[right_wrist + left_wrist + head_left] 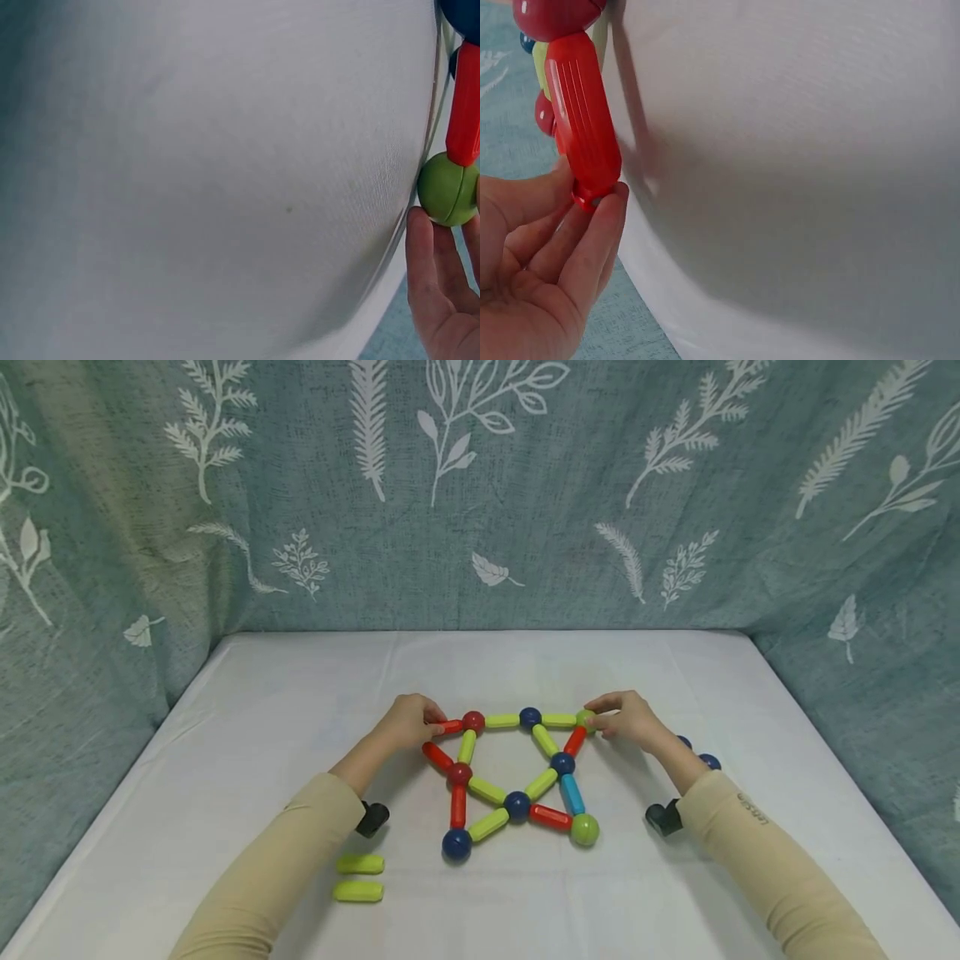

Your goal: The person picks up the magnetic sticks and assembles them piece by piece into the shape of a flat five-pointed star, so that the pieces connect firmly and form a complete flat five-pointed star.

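A flat lattice of magnetic building rods and balls [516,806] spans the middle of the white table. At its far left, my left hand [411,721] pinches a red rod [452,727] joined to a dark red ball [473,721]. A second red rod [437,756] sticks out nearer, from another dark red ball [460,774]; in the left wrist view this nearer rod [583,112] partly covers the held one. On the far right corner, my right hand [628,717] holds a green ball [586,720] with its fingertips. The right wrist view shows that green ball [448,189] under a red rod [466,105].
Two loose yellow-green rods [360,877] lie at the near left. Dark blue balls [708,762] sit partly hidden behind the right forearm. Dark wrist cameras [372,818] hang below both wrists. A patterned green curtain [487,568] stands behind the white table [315,668].
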Action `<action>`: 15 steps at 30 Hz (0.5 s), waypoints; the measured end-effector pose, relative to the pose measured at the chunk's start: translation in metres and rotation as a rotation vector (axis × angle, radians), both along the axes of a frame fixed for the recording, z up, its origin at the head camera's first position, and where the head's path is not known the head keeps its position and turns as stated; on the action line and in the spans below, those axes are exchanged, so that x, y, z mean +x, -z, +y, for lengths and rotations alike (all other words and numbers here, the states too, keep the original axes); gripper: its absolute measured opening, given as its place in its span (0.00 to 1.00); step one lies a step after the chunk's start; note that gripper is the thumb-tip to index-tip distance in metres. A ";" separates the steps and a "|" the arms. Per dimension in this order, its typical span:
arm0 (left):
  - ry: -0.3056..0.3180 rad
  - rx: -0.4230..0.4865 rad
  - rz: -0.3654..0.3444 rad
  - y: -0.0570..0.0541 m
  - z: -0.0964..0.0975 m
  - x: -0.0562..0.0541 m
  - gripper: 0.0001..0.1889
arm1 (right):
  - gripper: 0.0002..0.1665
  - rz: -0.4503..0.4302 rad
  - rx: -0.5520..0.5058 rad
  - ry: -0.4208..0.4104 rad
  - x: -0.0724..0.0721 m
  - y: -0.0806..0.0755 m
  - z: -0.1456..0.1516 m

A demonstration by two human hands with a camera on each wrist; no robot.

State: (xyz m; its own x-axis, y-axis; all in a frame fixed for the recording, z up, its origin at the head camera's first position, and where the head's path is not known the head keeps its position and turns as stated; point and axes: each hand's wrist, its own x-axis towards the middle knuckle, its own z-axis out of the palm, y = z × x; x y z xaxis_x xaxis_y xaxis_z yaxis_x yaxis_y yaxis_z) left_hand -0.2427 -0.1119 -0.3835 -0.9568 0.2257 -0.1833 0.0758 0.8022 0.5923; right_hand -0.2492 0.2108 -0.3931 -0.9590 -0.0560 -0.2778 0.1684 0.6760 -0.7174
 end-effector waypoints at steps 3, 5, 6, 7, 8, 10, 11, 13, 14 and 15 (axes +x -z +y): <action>-0.001 -0.001 0.000 0.000 0.000 0.000 0.08 | 0.21 0.004 0.005 -0.002 0.000 0.000 0.000; -0.002 -0.005 -0.005 0.000 -0.001 0.000 0.08 | 0.21 0.004 0.001 -0.005 0.000 0.000 0.000; -0.002 -0.008 -0.010 0.000 -0.001 -0.001 0.08 | 0.21 0.005 -0.003 -0.005 0.000 -0.001 0.000; -0.003 -0.011 -0.014 0.000 -0.001 -0.001 0.08 | 0.21 0.007 -0.004 -0.009 0.001 -0.001 0.000; -0.001 -0.013 -0.018 0.000 -0.001 -0.001 0.08 | 0.21 0.008 -0.006 -0.010 0.001 -0.001 0.000; 0.004 -0.015 -0.021 0.000 -0.001 0.000 0.09 | 0.21 0.013 -0.005 -0.015 0.002 -0.002 0.001; 0.006 -0.020 -0.021 0.000 -0.001 0.001 0.09 | 0.21 0.015 -0.005 -0.017 0.002 -0.002 0.001; 0.021 -0.033 -0.007 -0.001 0.000 0.003 0.11 | 0.21 0.019 -0.005 -0.021 0.001 -0.002 0.001; 0.029 -0.046 0.003 -0.002 0.000 0.005 0.12 | 0.21 0.020 -0.006 -0.023 0.001 -0.002 0.001; 0.032 -0.058 0.012 -0.003 0.001 0.007 0.14 | 0.21 0.020 -0.007 -0.023 0.001 -0.002 0.001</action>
